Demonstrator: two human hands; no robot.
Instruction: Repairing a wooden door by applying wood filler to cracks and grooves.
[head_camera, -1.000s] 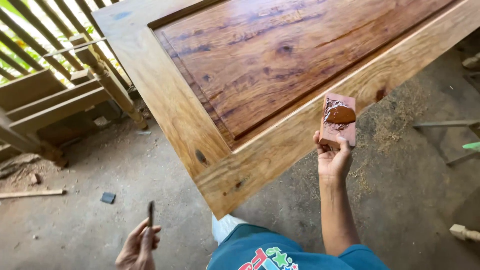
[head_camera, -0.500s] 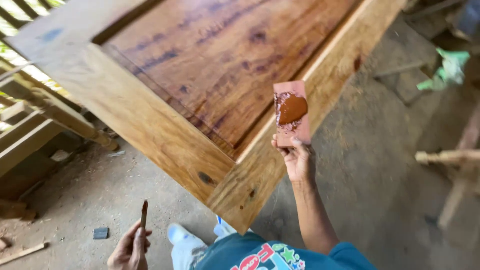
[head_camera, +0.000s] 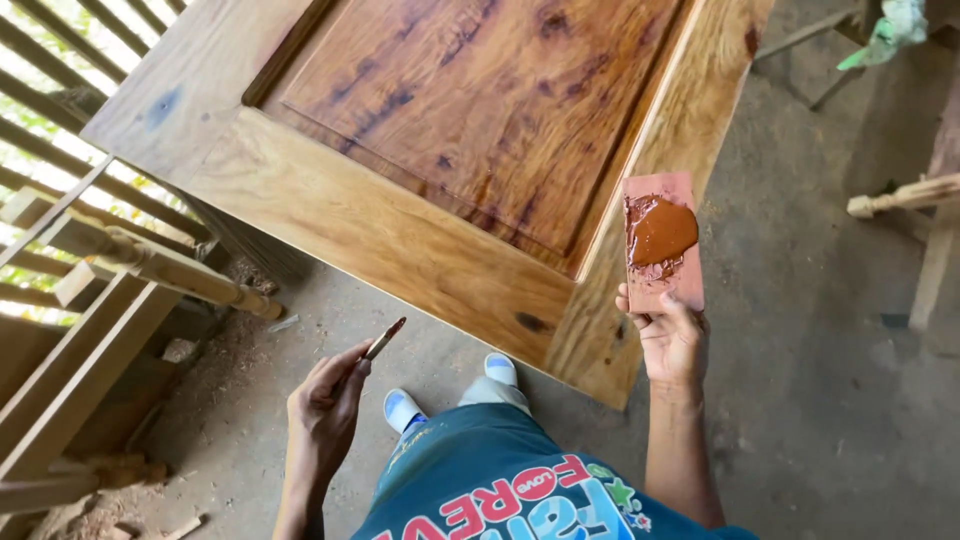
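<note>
My left hand (head_camera: 325, 410) low over the floor, fingers pinching a thin stained stick (head_camera: 384, 339), big wooden door panel (head_camera: 440, 150) ahead, my right hand (head_camera: 672, 340) gripping a small reddish board (head_camera: 680, 285) upright by the panel's corner, glossy brown putty (head_camera: 660, 232) smeared on it

— What's the right hand (head_camera: 673, 343) got?

— A small flat reddish board (head_camera: 662, 242), held upright by its lower end, with a blob of red-brown paste (head_camera: 660, 231) on its face. It sits in front of the wooden door (head_camera: 400, 230), near the door's lower corner.

— And the left hand (head_camera: 322, 413)?

— Lower, well apart from the door, fingers pinched on a thin stick-like tool (head_camera: 385, 338) with a dark tip pointing up.

— What's below?

— A dusty concrete floor (head_camera: 830, 400), and two pale shoes (head_camera: 405, 409) just under the door's edge. Wooden railings (head_camera: 130, 260) stand at the left.
</note>
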